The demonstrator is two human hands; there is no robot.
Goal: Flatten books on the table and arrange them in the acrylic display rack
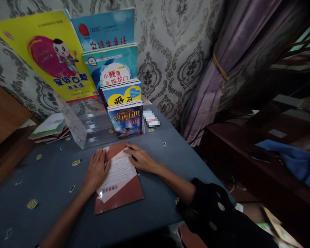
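Observation:
A thin red-brown book [119, 204] with a white printed panel lies flat on the table in front of me. My left hand [96, 170] rests along its left edge, fingers stretched toward the top. From the right, my right hand [142, 159] lies over the upper right edge, with its fingertips on the cover. Neither hand is wrapped round anything. Just beyond the book stands a clear stepped book rack [76, 125]. A dark blue book [126, 120] stands upright in its front row.
Behind it in the rack stand a blue and yellow book [110, 94], a teal book [95, 69] and a large yellow book [23, 38]. A book pile [50, 125] lies to the left. A purple curtain [201, 96] hangs past the right edge of the table [59, 206].

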